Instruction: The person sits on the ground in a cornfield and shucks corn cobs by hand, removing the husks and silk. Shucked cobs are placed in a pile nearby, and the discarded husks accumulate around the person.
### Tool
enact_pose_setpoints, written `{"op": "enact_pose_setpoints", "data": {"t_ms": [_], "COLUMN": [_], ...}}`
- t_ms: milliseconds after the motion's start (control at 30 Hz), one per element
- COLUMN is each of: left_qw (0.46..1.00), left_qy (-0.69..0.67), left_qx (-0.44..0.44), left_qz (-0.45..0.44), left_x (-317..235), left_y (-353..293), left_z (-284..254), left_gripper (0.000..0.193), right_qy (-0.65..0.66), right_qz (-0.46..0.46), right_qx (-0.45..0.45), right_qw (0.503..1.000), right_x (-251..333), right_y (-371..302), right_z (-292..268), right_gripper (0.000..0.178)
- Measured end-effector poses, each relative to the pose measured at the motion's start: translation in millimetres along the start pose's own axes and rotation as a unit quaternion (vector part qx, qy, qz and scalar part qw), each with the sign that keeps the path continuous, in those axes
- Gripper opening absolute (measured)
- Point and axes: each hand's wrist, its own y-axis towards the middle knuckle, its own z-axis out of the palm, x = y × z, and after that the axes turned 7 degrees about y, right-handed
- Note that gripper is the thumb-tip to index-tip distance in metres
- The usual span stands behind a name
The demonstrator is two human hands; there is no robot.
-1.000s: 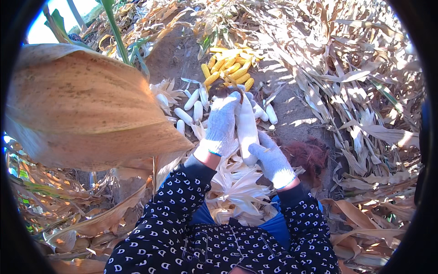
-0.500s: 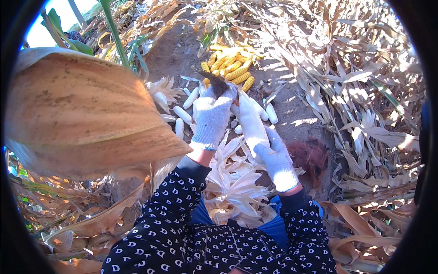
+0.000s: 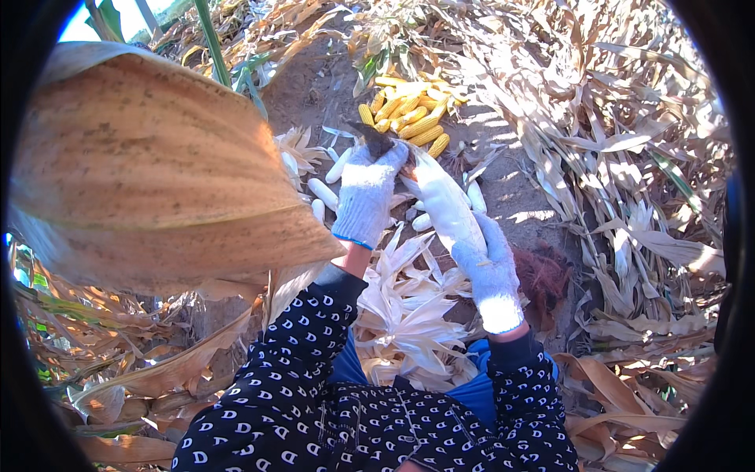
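A pale ear of corn (image 3: 444,197) slants between my two gloved hands, its tip toward the left hand. My right hand (image 3: 491,271) wraps round its lower end. Closed at the upper end, my left hand (image 3: 368,193) grips husk by the tip, and a dark tuft of corn silk (image 3: 374,140) sticks out above its fingers. How far the husk is off the ear is hard to make out in the glare. Below the hands lies a heap of pale loose husks (image 3: 409,318).
Yellow cobs (image 3: 417,114) are piled on the soil ahead, with several white cobs (image 3: 322,193) nearer. A big dry leaf (image 3: 157,173) blocks the left side. Reddish silk (image 3: 543,283) lies right of my right hand. Dry stalks (image 3: 613,197) cover the right.
My right hand and the lower end of the ear have shifted a little to the right. The left hand keeps its grip at the tip. The whole view has moved slightly.
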Motion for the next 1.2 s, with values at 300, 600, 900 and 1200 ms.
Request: {"op": "enact_pose_setpoints", "data": {"t_ms": [300,600,900,1200], "left_qw": [0.996,0.984,0.974,0.873], "left_qy": [0.04,0.12,-0.191,-0.433], "left_qx": [-0.043,-0.073,-0.077,-0.142], "left_qz": [0.066,0.111,-0.092,-0.173], "left_x": [22.8,45.4,-15.9,-41.2], "left_y": [0.7,5.9,4.5,16.2], "left_z": [8.2,3.5,-5.7,-26.2], "left_gripper": [0.014,0.01,0.014,0.009], "right_qy": [-0.022,0.09,0.151,0.198], "right_qz": [-0.013,-0.001,0.084,0.097], "right_qx": [-0.024,-0.011,-0.039,-0.073], "right_qw": [0.999,0.996,0.984,0.973], "right_x": [-1.8,-12.1,-11.4,-8.2], "right_y": [0.0,-4.2,-3.8,-4.7], "right_z": [-2.2,-7.2,-14.8,-21.2], "right_gripper": [0.059,0.056,0.05,0.05]}}
